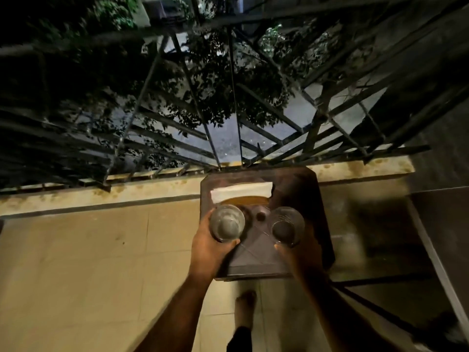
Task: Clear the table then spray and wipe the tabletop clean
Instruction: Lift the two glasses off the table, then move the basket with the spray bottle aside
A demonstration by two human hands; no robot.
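Observation:
A small dark brown table [299, 189] stands against the balcony's low wall. My left hand [210, 250] grips a clear drinking glass [227, 223] over the table's left side. Over the right side, my right hand [299, 255] grips a second clear glass [288, 226]. I see both glasses from above, upright. A folded white cloth or paper [241, 191] lies across the far part of the tabletop. A brown round plate or mat [243, 200] shows just in front of it, partly hidden by the glasses.
A dark metal railing [228, 118] rises from the stained ledge [101, 196] behind the table, with trees beyond. Beige floor tiles [88, 262] spread to the left. My bare foot [245, 308] stands below the table. A dark step or frame [431, 250] runs along the right.

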